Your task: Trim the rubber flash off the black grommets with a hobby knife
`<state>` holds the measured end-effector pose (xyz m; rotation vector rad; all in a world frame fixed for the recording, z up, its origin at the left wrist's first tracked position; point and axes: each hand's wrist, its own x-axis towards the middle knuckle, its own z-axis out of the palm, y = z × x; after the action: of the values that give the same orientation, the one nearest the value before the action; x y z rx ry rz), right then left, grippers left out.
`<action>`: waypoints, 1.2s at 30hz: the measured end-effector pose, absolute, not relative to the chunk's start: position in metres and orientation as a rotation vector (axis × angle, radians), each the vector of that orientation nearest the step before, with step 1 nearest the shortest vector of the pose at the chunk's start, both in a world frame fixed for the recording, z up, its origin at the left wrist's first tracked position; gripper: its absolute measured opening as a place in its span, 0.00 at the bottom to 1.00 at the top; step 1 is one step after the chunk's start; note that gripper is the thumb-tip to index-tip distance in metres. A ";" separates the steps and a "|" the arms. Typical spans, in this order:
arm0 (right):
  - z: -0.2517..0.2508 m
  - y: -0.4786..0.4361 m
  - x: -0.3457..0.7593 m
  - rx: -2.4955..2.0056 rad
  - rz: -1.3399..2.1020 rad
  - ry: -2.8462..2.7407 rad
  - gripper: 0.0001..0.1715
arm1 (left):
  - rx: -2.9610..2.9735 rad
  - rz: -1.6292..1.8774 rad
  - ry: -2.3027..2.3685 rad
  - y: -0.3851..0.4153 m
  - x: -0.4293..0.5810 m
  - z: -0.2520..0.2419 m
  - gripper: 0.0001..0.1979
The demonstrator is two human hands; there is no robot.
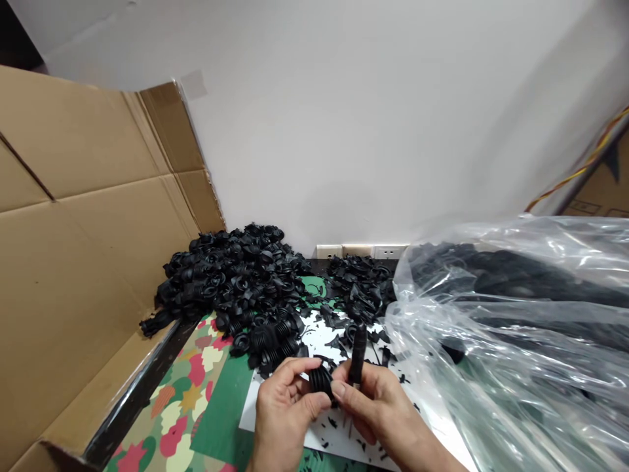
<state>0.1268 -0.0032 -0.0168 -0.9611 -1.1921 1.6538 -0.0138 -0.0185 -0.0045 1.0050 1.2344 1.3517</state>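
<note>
My left hand [287,410] grips a small black ribbed rubber bellows [320,379] between thumb and fingers. Beside it, my right hand [376,400] is closed around a slim black-handled tool [359,351], its handle pointing up and a thin metal end showing below the fingers. The right thumb and index finger also pinch the right edge of the bellows. Under both hands lies a white sheet [324,341] strewn with black rubber scraps. Just beyond the left hand, several more ribbed bellows [268,337] lie at the front of a large pile.
The pile of black rubber parts [236,269] rises against a cardboard box [88,262] at left. A smaller heap of scraps [361,282] sits near the wall sockets [390,252]. A clear plastic bag [515,334] with black contents fills the right side. A patterned board [181,400] covers the table's left.
</note>
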 end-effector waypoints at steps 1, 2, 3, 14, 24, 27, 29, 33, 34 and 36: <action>-0.016 -0.003 0.127 -0.964 1.672 -1.167 0.25 | 0.980 1.342 1.239 -0.019 -0.014 -0.005 0.15; -0.015 -0.004 0.127 -0.968 1.691 -1.145 0.25 | 0.958 1.334 1.241 -0.019 -0.014 -0.006 0.15; -0.014 -0.004 0.127 -0.971 1.711 -1.129 0.25 | 0.940 1.329 1.243 -0.019 -0.014 -0.006 0.14; -0.028 0.001 0.126 -0.934 1.796 -1.097 0.25 | 0.887 1.333 1.284 -0.017 -0.015 -0.006 0.11; -0.029 0.001 0.125 -1.014 1.660 -1.266 0.25 | 1.184 1.426 1.365 -0.021 -0.016 -0.010 0.09; -0.024 0.002 0.132 -1.044 1.544 -1.250 0.24 | 1.212 1.416 1.384 -0.022 -0.018 -0.012 0.08; -0.018 0.003 0.139 -1.023 1.429 -1.182 0.24 | 1.197 1.405 1.387 -0.022 -0.019 -0.013 0.08; -0.007 0.000 0.147 -0.896 1.236 -1.039 0.24 | 1.165 1.390 1.379 -0.022 -0.017 -0.012 0.08; -0.005 -0.001 0.147 -0.885 1.226 -1.024 0.24 | 1.163 1.387 1.379 -0.022 -0.017 -0.011 0.08; -0.004 -0.004 0.145 -0.893 1.261 -1.015 0.22 | 1.154 1.371 1.379 -0.022 -0.016 -0.012 0.07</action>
<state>0.1451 -0.0041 -0.0035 -0.8928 -1.0154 1.2614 -0.0158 -0.0217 -0.0118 1.1542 1.3788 1.3714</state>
